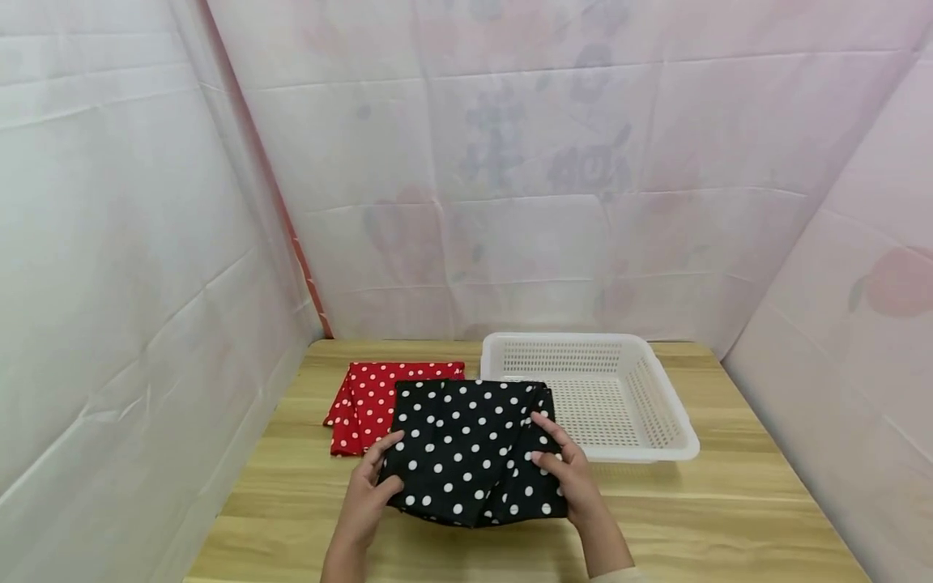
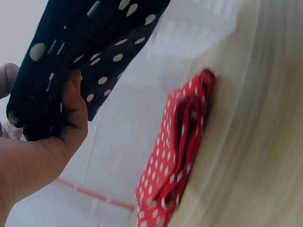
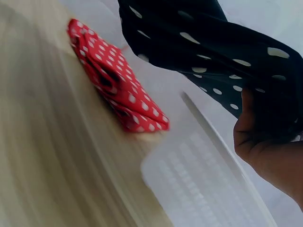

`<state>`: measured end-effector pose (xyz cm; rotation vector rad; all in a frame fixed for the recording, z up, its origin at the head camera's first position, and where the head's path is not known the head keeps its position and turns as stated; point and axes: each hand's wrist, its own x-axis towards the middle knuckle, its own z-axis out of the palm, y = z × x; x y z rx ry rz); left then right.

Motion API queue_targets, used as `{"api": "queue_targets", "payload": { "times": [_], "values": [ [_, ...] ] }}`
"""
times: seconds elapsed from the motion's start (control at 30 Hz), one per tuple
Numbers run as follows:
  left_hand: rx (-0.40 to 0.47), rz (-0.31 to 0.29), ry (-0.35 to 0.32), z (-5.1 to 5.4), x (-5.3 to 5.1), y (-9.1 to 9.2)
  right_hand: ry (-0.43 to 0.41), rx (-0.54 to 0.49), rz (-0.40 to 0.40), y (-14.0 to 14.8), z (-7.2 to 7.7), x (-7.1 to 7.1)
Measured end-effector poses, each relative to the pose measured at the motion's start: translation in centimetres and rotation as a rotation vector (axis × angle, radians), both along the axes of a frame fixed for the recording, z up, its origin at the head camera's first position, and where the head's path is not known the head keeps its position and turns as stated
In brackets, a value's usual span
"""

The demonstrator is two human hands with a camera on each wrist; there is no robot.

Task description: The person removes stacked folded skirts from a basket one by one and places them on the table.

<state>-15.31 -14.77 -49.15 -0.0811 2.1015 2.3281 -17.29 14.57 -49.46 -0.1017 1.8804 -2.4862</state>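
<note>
A folded black cloth with white polka dots (image 1: 466, 453) is held up off the table between both hands. My left hand (image 1: 366, 494) grips its left edge, and in the left wrist view the thumb and fingers pinch the folded layers. On the opposite side my right hand (image 1: 576, 478) grips the right edge, with fingers lying over the top face. Behind the black cloth, to the left, a folded red cloth with white dots (image 1: 372, 397) lies on the table, partly covered from view. A white plastic basket (image 1: 674, 405) stands behind and to the right; the black cloth hides its near left corner.
The wooden table (image 1: 729, 510) runs up to pale printed sheets (image 1: 510, 243) that hang at the back and both sides. A red strip (image 1: 270, 186) runs down the back left corner. Bare slots show across the basket's floor.
</note>
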Motion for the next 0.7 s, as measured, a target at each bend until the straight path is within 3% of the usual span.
{"api": "queue_targets", "payload": {
  "times": [0.13,0.33,0.43,0.7],
  "values": [
    [-0.023,0.088,-0.044,-0.3,1.1,-1.9,-0.036,-0.04,0.084,-2.0,-0.3,0.2],
    [-0.093,0.2,-0.144,-1.2,2.4,-4.7,-0.038,-0.087,0.315,-4.7,-1.0,0.6],
    [-0.126,0.21,-0.195,-1.7,3.0,-5.8,-0.017,-0.093,0.396,-5.9,-1.7,1.0],
    [-0.182,0.235,-0.268,-3.5,4.1,-8.9,-0.022,-0.112,0.522,-8.5,-3.5,1.7]
  ]
}}
